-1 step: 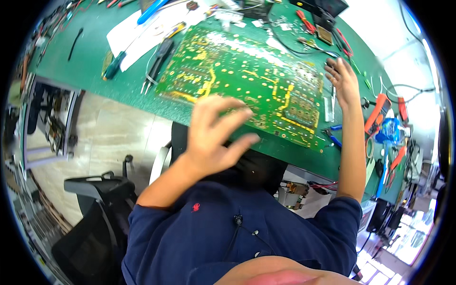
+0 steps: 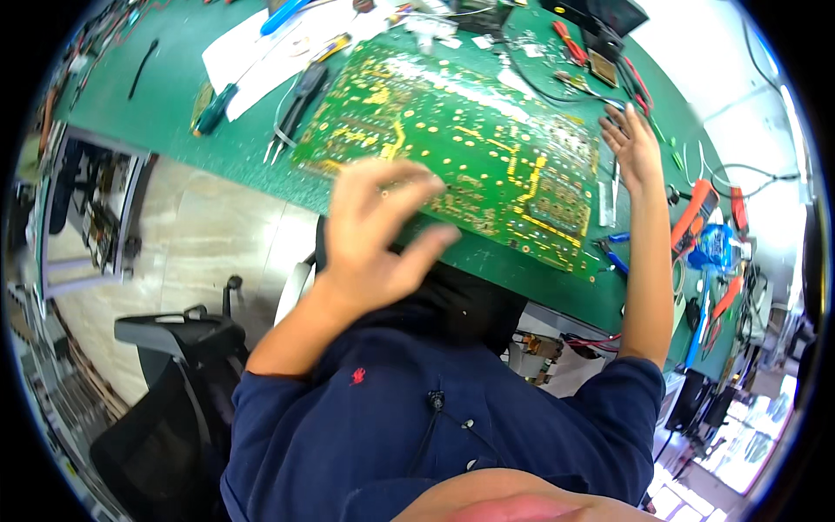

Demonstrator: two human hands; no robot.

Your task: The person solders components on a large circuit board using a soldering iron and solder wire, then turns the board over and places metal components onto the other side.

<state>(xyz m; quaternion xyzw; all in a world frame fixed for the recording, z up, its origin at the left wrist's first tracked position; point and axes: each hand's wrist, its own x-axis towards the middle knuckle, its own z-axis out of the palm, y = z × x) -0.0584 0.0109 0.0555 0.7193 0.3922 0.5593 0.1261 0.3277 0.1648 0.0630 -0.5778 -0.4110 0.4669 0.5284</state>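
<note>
A large green circuit board point(image 2: 474, 165) with gold pads and traces lies slanted across the bench. My left hand point(image 2: 374, 235) is over its near left edge, slightly blurred, fingers apart and nothing in them. Beyond the board's right edge is my right hand point(image 2: 635, 152), fingers spread and empty. Whether it touches the bench cannot be made out. Close to that hand lie a thin metal tool point(image 2: 615, 187), a small clear strip point(image 2: 606, 207) and blue-handled pliers point(image 2: 616, 261). Black tweezers-like tongs point(image 2: 297, 109) with two metal tips rest by the board's left edge.
A green-handled screwdriver point(image 2: 215, 110) lies on white paper point(image 2: 248, 65) at the left. An orange multimeter point(image 2: 693, 219), a blue bottle point(image 2: 715, 248) and cables crowd the right. Scraps and a red lead point(image 2: 570, 43) are at the back. A black chair point(image 2: 174, 396) stands at lower left.
My left hand has shifted a little left and away from me over the board's edge. The whole scene sits slightly further right in the picture. My right hand stays beside the board.
</note>
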